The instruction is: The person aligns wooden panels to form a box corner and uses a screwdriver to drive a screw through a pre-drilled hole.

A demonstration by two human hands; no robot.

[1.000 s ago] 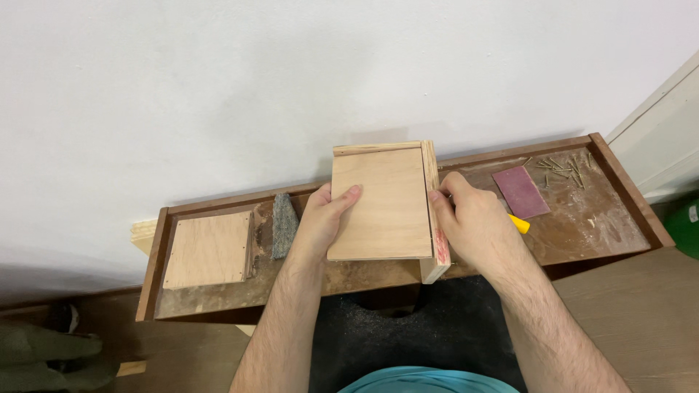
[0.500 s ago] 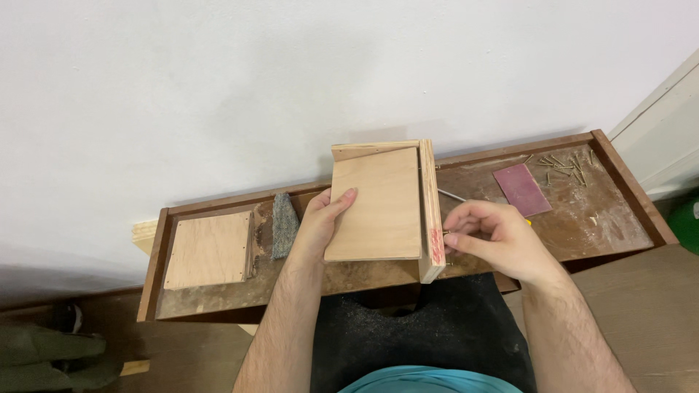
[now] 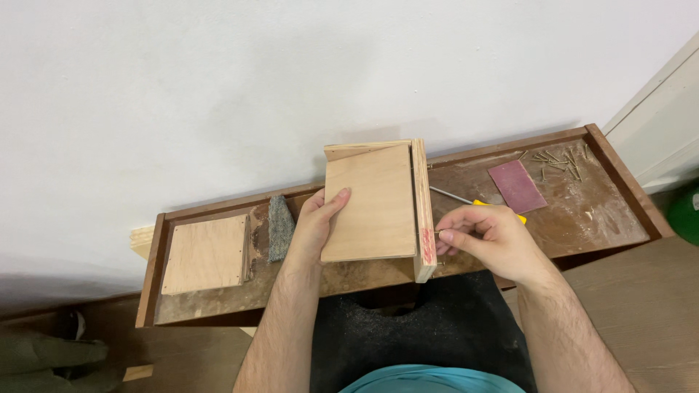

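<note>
A plywood box assembly (image 3: 375,200) stands on the brown wooden tray (image 3: 582,240). My left hand (image 3: 317,225) presses flat against its left side and top panel, holding it steady. My right hand (image 3: 484,236) pinches a small screw (image 3: 437,232) against the outer face of the box's right side board (image 3: 423,218), near its front end where there is a red mark. A yellow-handled screwdriver (image 3: 466,199) lies on the tray just behind my right hand, partly hidden by it.
A second plywood panel (image 3: 206,253) lies at the tray's left end, with a grey sanding block (image 3: 280,227) beside it. A reddish sandpaper sheet (image 3: 516,186) and several loose screws (image 3: 557,161) lie at the right end. A white wall stands behind.
My right hand has come off the box's right side and now holds a small screw pinched against the side board. My left hand has stayed on the box.
</note>
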